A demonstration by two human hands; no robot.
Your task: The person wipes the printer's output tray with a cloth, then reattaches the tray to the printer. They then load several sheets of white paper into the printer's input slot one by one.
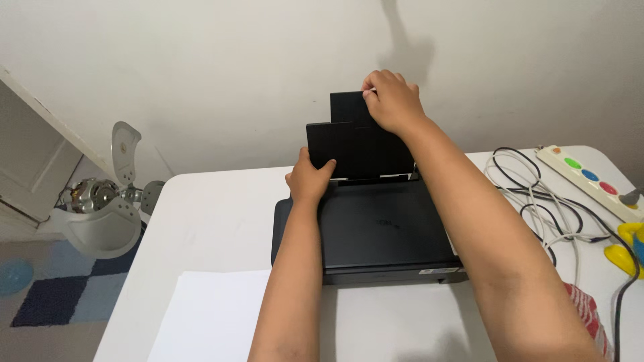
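White tabletop (221,201) against a pale wall carries a flat black plastic printer (376,231), whose upright black rear paper tray (359,144) the left hand (308,179) grips at its lower edge while the right hand (392,100) pinches its raised top extension (347,107).

- A home room, used as a small desk corner.
- A printer (376,231) sits on a white table (208,208) against a bare wall.
- Right of the printer: power strip (590,177).
- Left of it: checked rug (60,295), door (30,161).
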